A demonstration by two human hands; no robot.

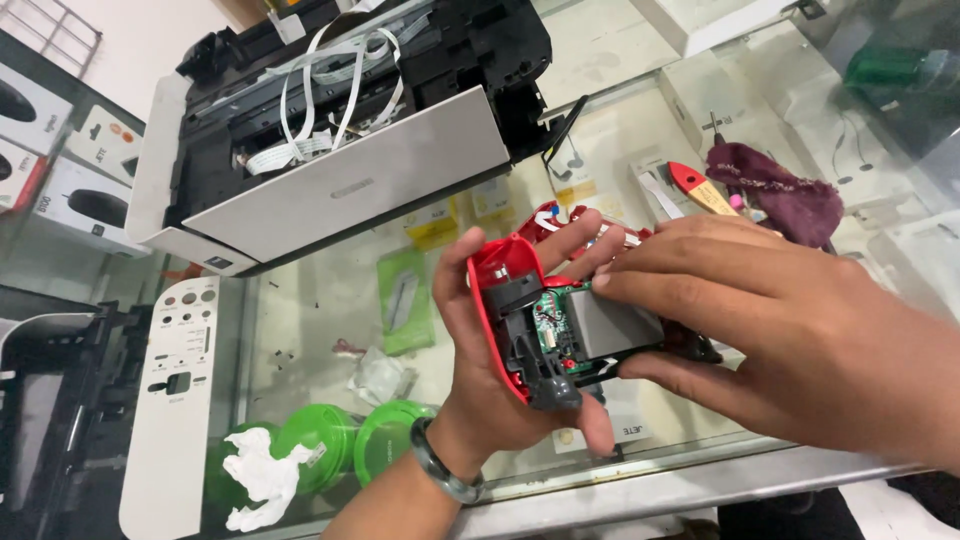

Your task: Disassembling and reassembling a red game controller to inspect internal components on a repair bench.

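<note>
My left hand (480, 350) cradles an opened red game controller (510, 300) from below, fingers wrapped around its red shell. Its inside faces me: a green circuit board (550, 315), dark grey plastic parts and a grey trigger (555, 392) at the bottom. My right hand (790, 320) comes in from the right and grips a grey rectangular block (615, 325) seated on the board, thumb below and fingers above. A dark bracelet (440, 470) circles my left wrist.
A dismantled printer (340, 130) with white ribbon cables lies at the back on the glass counter (330, 300). Its white control panel (175, 390) rests at the left. A red-handled tool (700, 188) and a maroon cloth (780, 185) are at the right. Green rolls (320, 440) sit below the glass.
</note>
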